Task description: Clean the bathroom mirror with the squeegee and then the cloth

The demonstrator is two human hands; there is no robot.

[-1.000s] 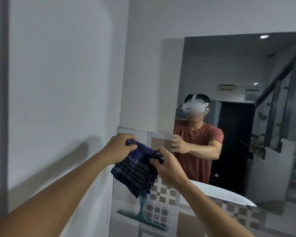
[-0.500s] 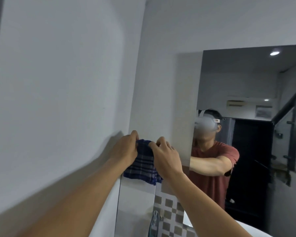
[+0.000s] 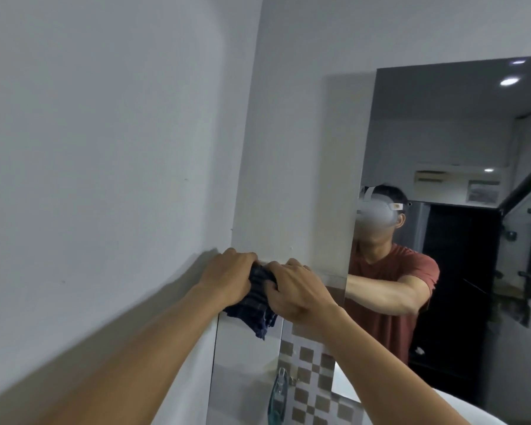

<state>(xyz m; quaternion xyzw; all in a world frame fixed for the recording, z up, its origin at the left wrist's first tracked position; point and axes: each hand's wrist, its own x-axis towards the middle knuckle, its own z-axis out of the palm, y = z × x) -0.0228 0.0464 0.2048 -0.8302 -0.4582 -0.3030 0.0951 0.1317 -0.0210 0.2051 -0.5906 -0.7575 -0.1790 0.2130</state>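
Both my hands bunch the blue plaid cloth vs the mirror, at its lower-left corner. Left grip closed on cloth top; right grip clamps its right side. Squeegee leans below the cloth.

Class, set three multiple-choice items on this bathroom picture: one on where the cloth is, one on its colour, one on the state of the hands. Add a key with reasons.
1. Where is the cloth?
A. in the basin
B. at the tiled wall's top edge, left of the mirror
C. on the floor

2. What colour is the cloth?
A. dark blue plaid
B. plain white
C. yellow

3. How is the cloth held?
A. left hand only
B. right hand only
C. both hands

Key: B, it sits bunched at the tile edge; A, blue with pale stripes; C, both hands close on it.
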